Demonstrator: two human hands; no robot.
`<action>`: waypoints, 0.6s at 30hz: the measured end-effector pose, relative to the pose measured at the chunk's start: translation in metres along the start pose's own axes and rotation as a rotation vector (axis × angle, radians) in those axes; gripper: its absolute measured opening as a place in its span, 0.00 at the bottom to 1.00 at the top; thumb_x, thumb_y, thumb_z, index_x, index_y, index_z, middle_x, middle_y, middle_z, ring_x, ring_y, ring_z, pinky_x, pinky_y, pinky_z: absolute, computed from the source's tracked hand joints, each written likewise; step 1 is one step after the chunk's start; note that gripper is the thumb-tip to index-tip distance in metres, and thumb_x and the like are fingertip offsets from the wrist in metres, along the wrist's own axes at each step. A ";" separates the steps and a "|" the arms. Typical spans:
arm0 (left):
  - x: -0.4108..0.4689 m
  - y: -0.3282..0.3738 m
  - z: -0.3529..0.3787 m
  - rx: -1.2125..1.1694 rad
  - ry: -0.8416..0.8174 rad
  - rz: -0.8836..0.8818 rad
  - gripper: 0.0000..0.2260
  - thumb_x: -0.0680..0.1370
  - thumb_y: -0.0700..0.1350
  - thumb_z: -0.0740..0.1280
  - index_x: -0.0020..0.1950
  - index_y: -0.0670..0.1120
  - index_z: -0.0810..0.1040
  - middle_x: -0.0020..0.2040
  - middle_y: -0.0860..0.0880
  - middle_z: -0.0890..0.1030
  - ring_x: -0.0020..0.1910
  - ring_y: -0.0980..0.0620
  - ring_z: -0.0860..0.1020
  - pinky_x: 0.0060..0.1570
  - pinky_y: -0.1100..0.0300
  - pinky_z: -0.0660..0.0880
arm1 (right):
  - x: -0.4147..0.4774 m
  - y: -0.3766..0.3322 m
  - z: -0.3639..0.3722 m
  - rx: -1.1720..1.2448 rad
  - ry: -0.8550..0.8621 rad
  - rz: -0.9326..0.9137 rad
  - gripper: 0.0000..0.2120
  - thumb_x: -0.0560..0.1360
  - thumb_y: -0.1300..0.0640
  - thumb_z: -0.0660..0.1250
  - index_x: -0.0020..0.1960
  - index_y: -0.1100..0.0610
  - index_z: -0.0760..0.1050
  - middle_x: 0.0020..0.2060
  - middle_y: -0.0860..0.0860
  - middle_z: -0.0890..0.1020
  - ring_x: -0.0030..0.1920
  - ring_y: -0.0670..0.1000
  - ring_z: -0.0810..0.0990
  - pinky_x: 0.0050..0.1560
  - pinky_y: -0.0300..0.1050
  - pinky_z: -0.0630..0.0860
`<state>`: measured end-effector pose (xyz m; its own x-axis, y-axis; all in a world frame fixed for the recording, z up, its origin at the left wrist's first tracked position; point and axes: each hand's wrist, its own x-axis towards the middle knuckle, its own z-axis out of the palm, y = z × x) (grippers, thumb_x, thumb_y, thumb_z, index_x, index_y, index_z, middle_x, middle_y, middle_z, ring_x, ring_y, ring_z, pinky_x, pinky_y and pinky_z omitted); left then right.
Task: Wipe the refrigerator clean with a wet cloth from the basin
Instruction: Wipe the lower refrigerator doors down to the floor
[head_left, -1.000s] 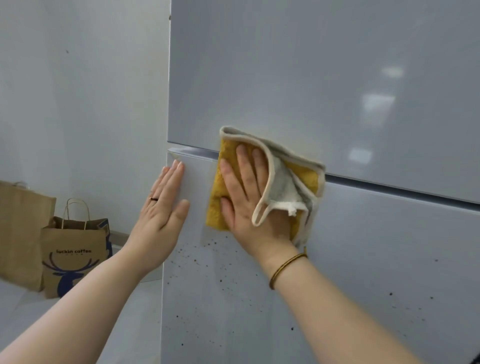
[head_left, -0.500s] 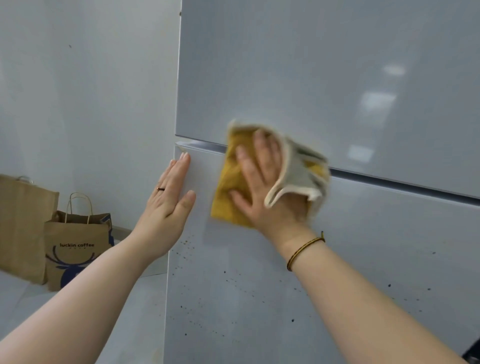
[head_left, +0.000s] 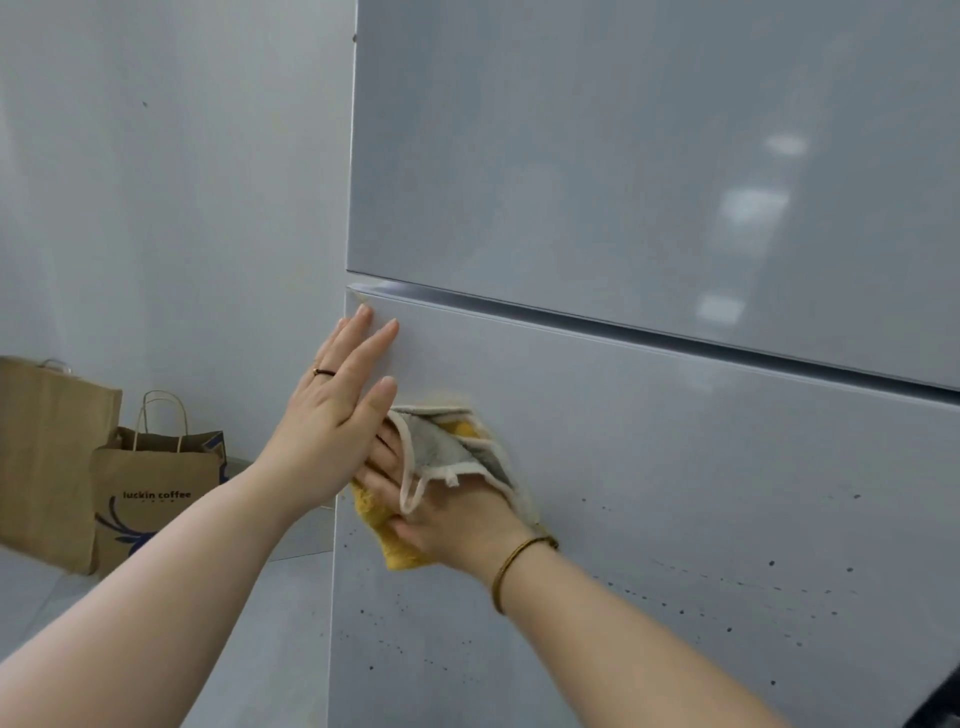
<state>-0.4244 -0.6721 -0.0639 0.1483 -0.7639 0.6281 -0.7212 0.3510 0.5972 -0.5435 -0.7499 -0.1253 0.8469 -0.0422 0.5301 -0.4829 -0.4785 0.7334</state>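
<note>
Pressing cloth flat near refrigerator left edge, right hand; left hand flat, bracing.

Fingers hidden, edges cut, cloth blurred

The right hand is partly covered by the left hand and the cloth, so its fingertips cannot be seen; the cloth's upper edge is blurred; the refrigerator is cropped top, right and bottom; the plain paper bag is cut at the left edge.
</note>
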 end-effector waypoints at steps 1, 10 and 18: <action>0.000 0.000 0.000 0.030 0.009 -0.007 0.19 0.80 0.50 0.54 0.71 0.58 0.56 0.67 0.66 0.47 0.66 0.69 0.43 0.65 0.68 0.42 | -0.003 0.017 -0.005 0.054 0.052 -0.014 0.26 0.71 0.49 0.49 0.65 0.49 0.73 0.65 0.50 0.74 0.66 0.52 0.61 0.70 0.49 0.50; -0.014 0.006 0.046 0.486 0.067 0.257 0.25 0.78 0.60 0.44 0.69 0.49 0.61 0.73 0.47 0.55 0.71 0.48 0.49 0.70 0.61 0.41 | -0.085 0.051 -0.008 -0.112 0.177 0.521 0.28 0.76 0.45 0.51 0.74 0.52 0.53 0.75 0.55 0.47 0.75 0.52 0.41 0.74 0.53 0.38; -0.015 0.008 0.086 0.627 0.119 0.338 0.26 0.79 0.61 0.42 0.69 0.48 0.61 0.70 0.46 0.59 0.74 0.48 0.47 0.70 0.54 0.43 | -0.123 0.093 -0.018 0.114 0.037 -0.082 0.18 0.80 0.52 0.48 0.66 0.56 0.62 0.67 0.54 0.62 0.72 0.54 0.56 0.74 0.48 0.43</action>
<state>-0.4903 -0.7045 -0.1113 -0.1051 -0.5916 0.7993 -0.9880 0.1535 -0.0162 -0.6968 -0.7736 -0.1145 0.8727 0.0325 0.4871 -0.3821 -0.5754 0.7231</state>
